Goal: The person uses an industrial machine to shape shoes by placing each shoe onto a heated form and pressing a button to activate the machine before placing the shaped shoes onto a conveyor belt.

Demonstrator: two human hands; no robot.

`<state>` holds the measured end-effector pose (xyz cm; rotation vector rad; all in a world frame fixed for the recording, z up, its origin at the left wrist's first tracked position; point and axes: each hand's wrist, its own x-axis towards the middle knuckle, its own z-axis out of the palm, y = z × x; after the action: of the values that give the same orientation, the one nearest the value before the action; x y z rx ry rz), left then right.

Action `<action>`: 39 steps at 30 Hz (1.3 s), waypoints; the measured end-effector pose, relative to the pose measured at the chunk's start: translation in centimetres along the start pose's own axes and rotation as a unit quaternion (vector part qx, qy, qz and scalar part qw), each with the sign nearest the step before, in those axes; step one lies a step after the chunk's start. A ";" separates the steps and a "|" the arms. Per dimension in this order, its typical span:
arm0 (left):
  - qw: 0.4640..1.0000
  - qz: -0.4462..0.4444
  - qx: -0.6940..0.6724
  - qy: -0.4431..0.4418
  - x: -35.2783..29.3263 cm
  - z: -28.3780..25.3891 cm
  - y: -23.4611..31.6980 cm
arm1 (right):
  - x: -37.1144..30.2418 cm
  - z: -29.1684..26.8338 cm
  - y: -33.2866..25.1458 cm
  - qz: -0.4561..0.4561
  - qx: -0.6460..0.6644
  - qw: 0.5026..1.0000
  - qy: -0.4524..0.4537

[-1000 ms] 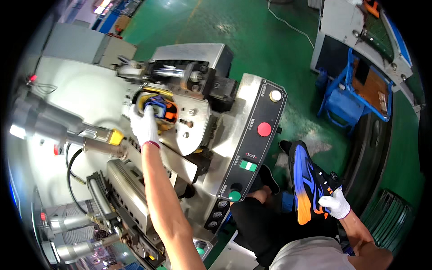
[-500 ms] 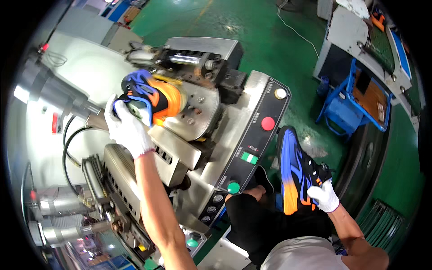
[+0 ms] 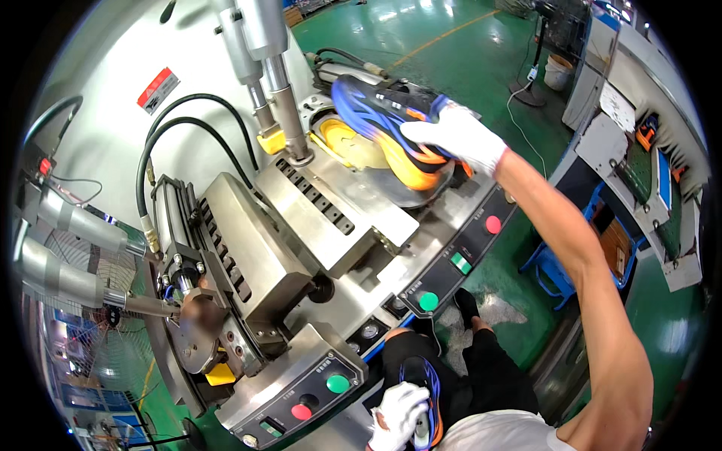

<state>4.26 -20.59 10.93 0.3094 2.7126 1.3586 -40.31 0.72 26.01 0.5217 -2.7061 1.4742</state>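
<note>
In my white-gloved right hand (image 3: 468, 141) is a sports shoe (image 3: 368, 113), black, blue and orange, gripped at its upper. Tilted, with its blue-to-orange sole toward the machine, it hangs over a round metal plate beside a yellow pad (image 3: 352, 144). My left hand (image 3: 400, 415), also gloved, is low over my lap, closed on a second shoe (image 3: 431, 382) of the same colours. The glove covers part of that shoe.
The steel pressing machine (image 3: 316, 210) has upright cylinders (image 3: 259, 34), black hoses (image 3: 192, 105) and panels with green and red buttons (image 3: 429, 301). A blue stool (image 3: 553, 263) and a conveyor (image 3: 639, 150) stand at right. Behind are a fan stand and white bucket (image 3: 557, 73).
My left hand has brought its shoe off the machine to my lap. The right hand has carried the other shoe from my right side over the plate. The view has shifted.
</note>
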 end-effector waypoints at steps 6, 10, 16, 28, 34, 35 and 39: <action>0.994 -0.046 -0.060 0.085 -2.9 2.0 -1.0 | 16.2 12.1 5.1 -0.024 -0.269 0.959 -0.082; 0.983 -0.100 -0.121 0.092 -4.7 3.1 -3.2 | 14.2 16.1 3.4 -0.006 -0.305 0.945 -0.116; 0.992 -0.027 -0.101 0.068 -3.0 2.7 -2.9 | 14.1 14.4 1.9 -0.005 -0.314 0.938 -0.147; 0.991 -0.037 -0.109 0.071 -3.1 3.3 -2.3 | -24.4 16.9 5.9 -0.214 -0.248 0.938 -0.110; 0.980 -0.065 -0.163 0.096 -1.1 5.7 -2.8 | -29.7 13.9 6.8 -0.122 -0.103 0.983 -0.095; 0.981 -0.076 -0.147 0.106 -0.4 6.2 -2.4 | -32.4 11.9 6.5 -0.111 -0.056 0.986 -0.108; 0.978 -0.046 -0.149 0.138 4.9 9.0 5.3 | -45.8 4.0 6.3 0.015 0.067 0.989 -0.127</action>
<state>1.76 -9.37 9.83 -0.0310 2.6282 1.8709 1.70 13.42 10.82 0.7255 -2.8233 1.7166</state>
